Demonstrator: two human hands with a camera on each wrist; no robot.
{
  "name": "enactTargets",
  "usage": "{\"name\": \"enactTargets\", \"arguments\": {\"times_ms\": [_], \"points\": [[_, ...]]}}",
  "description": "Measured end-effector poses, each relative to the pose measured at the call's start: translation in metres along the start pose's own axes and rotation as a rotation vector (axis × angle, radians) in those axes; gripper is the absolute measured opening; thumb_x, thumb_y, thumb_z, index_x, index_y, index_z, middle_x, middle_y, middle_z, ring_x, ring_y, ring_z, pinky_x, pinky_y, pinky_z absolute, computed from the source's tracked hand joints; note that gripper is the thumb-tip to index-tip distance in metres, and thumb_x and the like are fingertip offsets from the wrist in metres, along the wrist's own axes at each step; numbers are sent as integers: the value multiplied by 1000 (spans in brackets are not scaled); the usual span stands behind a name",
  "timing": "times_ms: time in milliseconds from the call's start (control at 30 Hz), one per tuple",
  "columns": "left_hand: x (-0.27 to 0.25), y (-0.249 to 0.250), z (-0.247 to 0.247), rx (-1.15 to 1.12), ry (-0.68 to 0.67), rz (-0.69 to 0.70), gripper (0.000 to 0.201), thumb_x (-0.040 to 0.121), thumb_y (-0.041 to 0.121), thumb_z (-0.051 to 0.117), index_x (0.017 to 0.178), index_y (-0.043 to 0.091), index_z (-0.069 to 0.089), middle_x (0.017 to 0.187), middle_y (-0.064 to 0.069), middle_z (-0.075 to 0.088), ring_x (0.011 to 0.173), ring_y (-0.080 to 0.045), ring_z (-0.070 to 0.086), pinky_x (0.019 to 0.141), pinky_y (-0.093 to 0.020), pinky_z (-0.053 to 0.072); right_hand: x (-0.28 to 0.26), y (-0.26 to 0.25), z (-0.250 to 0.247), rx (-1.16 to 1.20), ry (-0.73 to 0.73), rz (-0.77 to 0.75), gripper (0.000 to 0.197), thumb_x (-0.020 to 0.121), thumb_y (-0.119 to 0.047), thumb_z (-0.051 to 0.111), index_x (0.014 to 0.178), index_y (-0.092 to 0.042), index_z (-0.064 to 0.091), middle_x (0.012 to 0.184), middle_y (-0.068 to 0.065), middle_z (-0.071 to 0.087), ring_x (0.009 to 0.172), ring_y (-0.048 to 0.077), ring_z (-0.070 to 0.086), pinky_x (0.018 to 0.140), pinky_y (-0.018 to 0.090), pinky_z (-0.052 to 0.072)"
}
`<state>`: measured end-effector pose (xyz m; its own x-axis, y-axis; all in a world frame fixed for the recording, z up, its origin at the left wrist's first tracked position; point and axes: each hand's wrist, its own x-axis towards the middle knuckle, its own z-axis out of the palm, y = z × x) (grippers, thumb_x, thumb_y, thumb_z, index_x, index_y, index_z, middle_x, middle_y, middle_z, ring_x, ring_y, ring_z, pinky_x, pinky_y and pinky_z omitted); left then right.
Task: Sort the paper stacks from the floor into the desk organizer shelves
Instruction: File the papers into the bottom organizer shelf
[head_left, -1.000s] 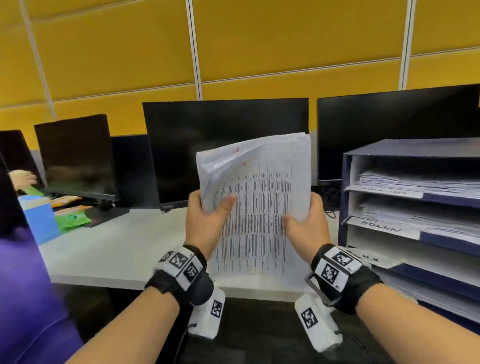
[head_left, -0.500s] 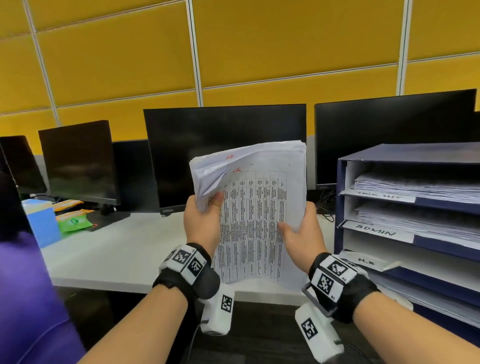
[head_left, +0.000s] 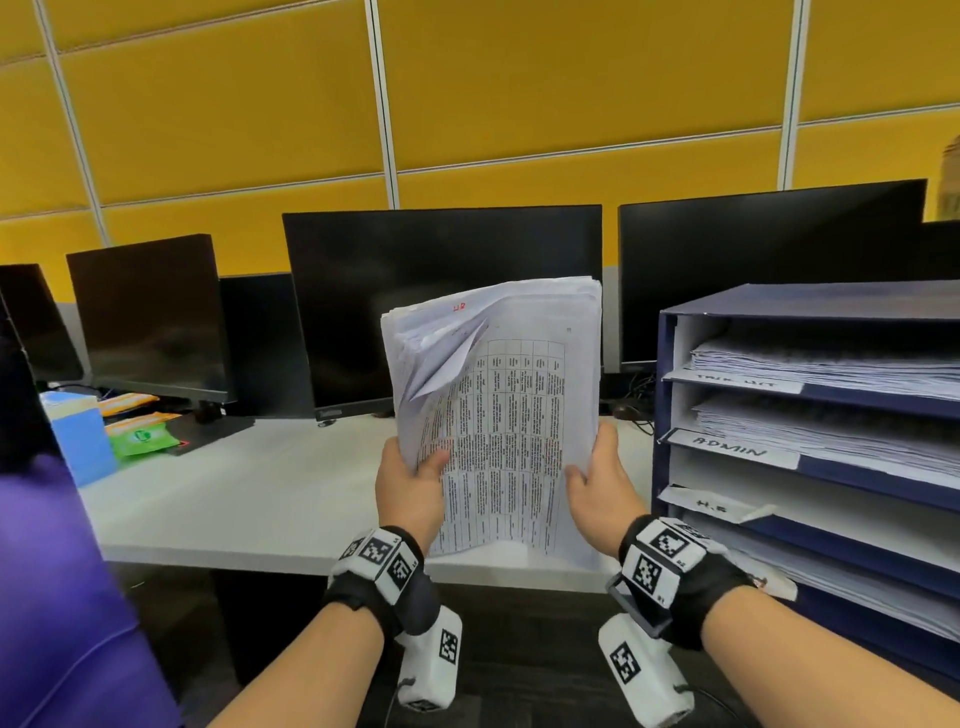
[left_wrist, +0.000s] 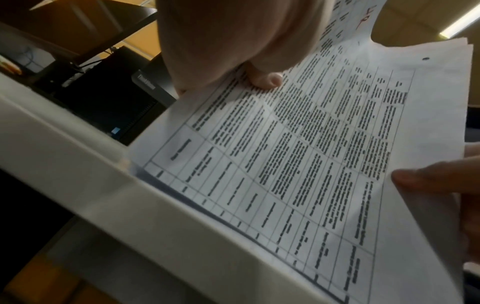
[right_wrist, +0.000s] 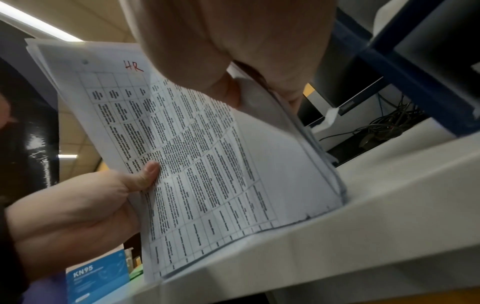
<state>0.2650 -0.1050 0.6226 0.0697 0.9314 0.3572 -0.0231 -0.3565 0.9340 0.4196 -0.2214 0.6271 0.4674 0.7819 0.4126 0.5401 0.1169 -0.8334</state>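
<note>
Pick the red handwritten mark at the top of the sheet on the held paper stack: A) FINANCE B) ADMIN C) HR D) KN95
C: in the right wrist view the paper stack, gripped by the left hand and the right hand, bears red handwritten letters "HR" near its top edge.
</note>
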Motion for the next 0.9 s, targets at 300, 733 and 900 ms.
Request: {"name": "enactTargets", "arguments": {"times_ms": [300, 733, 900], "points": [[-34, 27, -11, -63, -7, 13, 25, 91, 10, 63, 113, 16, 53, 106, -2, 62, 99, -23, 59, 89, -35, 46, -48, -37, -34, -136, 84, -47, 31, 93, -1, 42, 120, -12, 32, 113, 13, 56, 100, 32, 58, 93, 45, 48], [-68, 58, -1, -147, -168, 38, 32, 87, -2, 65, 117, 11, 61, 101, -1, 68, 90, -14, 65, 76, -30, 53, -78, -29, -126, -240, -121, 32, 52, 83, -9, 59, 132, -16, 47, 130, 1, 57, 121, 20, 54, 102, 35, 45], [-50, 38, -5, -124, -126, 16, 26, 85, -3, 67, 102, 16, 64, 100, -9, 71, 95, -29, 68, 89, -49, 53, -68, 9, -140, -890, -293, 209, 73, 84, -20, 54, 149, -23, 23, 153, 2, 31, 138, 24, 33, 113, 40, 30]]}}
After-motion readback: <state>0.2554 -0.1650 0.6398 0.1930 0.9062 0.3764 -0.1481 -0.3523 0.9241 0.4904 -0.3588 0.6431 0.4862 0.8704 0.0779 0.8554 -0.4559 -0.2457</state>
